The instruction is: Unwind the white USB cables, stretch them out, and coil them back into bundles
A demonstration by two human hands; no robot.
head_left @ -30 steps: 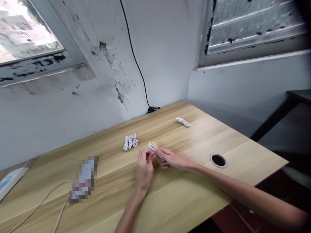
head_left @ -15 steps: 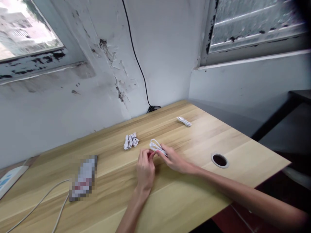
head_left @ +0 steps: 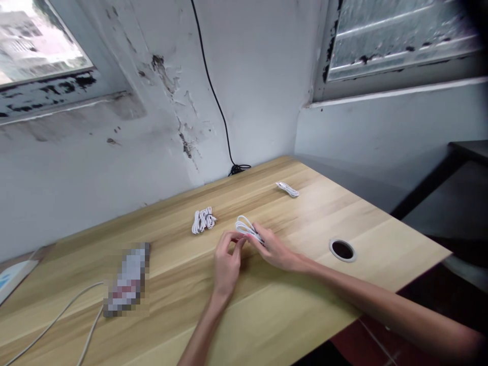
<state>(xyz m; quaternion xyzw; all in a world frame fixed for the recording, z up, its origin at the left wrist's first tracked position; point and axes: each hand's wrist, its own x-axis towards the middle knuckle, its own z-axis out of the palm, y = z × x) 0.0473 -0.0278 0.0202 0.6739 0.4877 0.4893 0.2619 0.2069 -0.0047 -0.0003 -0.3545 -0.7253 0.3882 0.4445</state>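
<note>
My right hand [head_left: 276,249] is closed around a coiled white cable [head_left: 244,225], its loops sticking out past the thumb and fingers toward the far left. At the near side of that coil, my left hand [head_left: 227,262] has thumb and fingertips drawn together in a pinch. Whatever sits between those left fingertips is too small to make out. Behind the left hand lies a bundle of coiled white cable [head_left: 204,220] with a dark tie around it. Farther back on the right rests another white cable coil [head_left: 287,189].
A pixelated flat object [head_left: 127,279] lies on the wooden table [head_left: 171,300] at left, near a pale cord [head_left: 57,320]. A round cable hole [head_left: 342,250] is at right. Against the wall is a black cable [head_left: 239,169]. A white strip [head_left: 15,277] sits at far left.
The left fingers have shifted slightly at the coil, with a wider gap showing between thumb and index finger. The right hand keeps its hold. The whole view has moved a little.
</note>
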